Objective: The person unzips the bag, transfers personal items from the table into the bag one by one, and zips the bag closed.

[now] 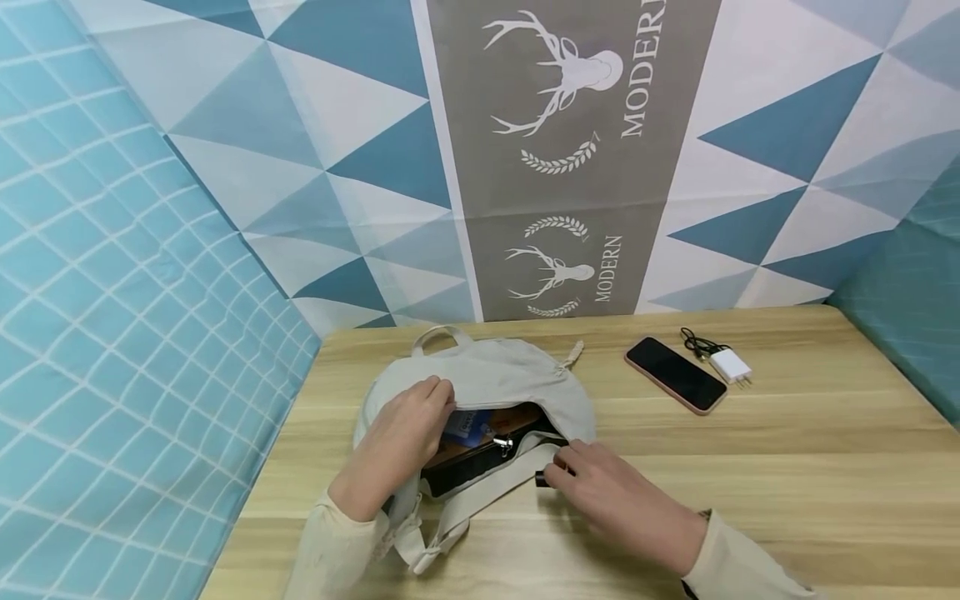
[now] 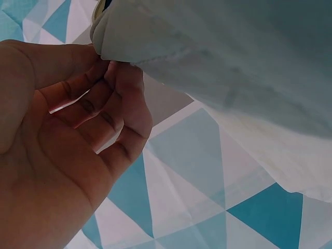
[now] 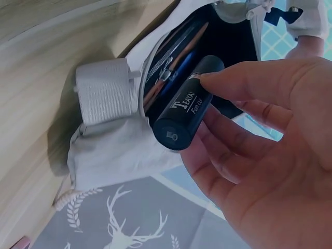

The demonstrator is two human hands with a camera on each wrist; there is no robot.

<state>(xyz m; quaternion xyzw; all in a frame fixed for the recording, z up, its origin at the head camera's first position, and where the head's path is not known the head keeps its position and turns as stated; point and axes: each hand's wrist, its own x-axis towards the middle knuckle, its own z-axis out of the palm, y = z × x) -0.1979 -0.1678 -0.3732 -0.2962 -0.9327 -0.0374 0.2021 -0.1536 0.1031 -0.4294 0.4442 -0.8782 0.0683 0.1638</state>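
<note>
An off-white backpack [image 1: 495, 371] lies on the wooden table with its main opening facing the person. My left hand [image 1: 401, 437] pinches the upper edge of that opening and holds it up; the left wrist view shows thumb and fingertips on the cloth [image 2: 122, 46]. In my right hand [image 1: 618, 497] is a black lipstick tube [image 3: 189, 104] with white lettering, gripped between thumb and fingers just outside the opening. Inside the bag show a blue packet [image 1: 468, 427], something brown, and a black zipped item [image 1: 468, 468] with a silver zipper pull [image 1: 503, 442]. The bag's deeper inside is dark.
Right of the bag lie a phone [image 1: 675, 375] with a pink edge and a white charger plug [image 1: 729, 365] with a black cable [image 1: 697, 343]. A strap [image 1: 498, 492] hangs over the bag's front. Patterned cloth [image 1: 375, 167] stands behind the table [image 1: 825, 467].
</note>
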